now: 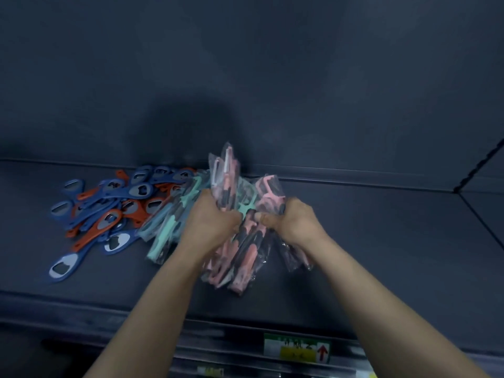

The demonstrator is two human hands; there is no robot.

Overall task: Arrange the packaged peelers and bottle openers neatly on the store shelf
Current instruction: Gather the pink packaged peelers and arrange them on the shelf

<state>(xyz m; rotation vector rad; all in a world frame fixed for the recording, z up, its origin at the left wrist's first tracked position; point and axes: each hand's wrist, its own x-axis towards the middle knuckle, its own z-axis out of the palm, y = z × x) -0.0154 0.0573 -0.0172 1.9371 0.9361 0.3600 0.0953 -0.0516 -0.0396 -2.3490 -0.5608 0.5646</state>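
Head camera: both hands clutch the bundle of pink packaged peelers, which stands half-upright on the dark shelf. The left hand has its fingers curled round the bundle's left side, the right hand round its right side. Teal packaged peelers lie just left of the bundle — farther left, blue and orange bottle openers sprawl in a loose heap.

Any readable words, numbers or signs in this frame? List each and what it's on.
On the shelf-edge label: a red arrow pointing up; its green and yellow print is too blurred to read.
On the small tag lower down: too blurred.
On the peeler packages, bottle openers: no legible print.
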